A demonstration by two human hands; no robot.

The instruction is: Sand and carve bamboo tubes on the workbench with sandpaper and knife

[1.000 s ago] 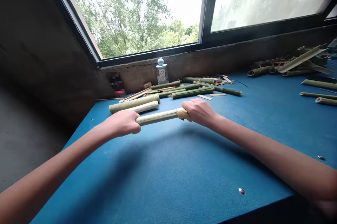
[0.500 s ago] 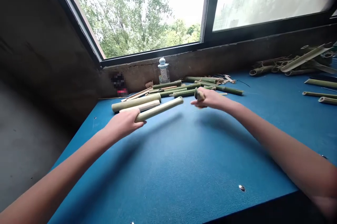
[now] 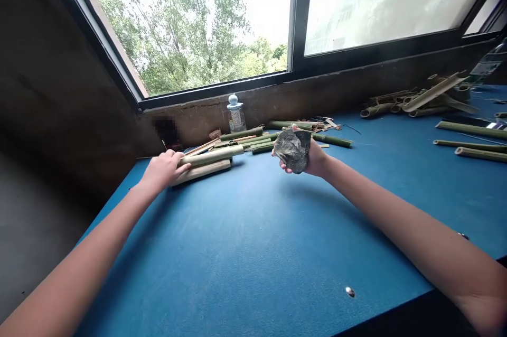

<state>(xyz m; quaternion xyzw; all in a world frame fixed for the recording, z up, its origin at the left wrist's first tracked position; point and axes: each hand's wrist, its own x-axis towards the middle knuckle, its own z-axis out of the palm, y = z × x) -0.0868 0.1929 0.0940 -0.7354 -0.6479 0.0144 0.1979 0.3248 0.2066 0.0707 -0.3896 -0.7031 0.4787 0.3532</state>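
My left hand (image 3: 163, 169) lies at the end of a pale green bamboo tube (image 3: 212, 155), its fingertips touching the tube. Whether it grips the tube I cannot tell. That tube rests against a shorter, pale scraped bamboo piece (image 3: 202, 172) just below it. My right hand (image 3: 312, 160) is raised above the table, cupping a rough grey stone (image 3: 293, 150) against the palm and fingers. The stone hides most of the fingers.
A heap of green bamboo lengths (image 3: 253, 141) and a glass bottle with a blue cap (image 3: 236, 115) stand by the window sill. More cut bamboo (image 3: 420, 102) and long strips (image 3: 471, 141) lie at the right of the blue table (image 3: 237, 252).
The bamboo tube has gone down from my raised left hand onto the pale piece. My right hand, moved slightly left, now holds the grey stone instead of the small piece.
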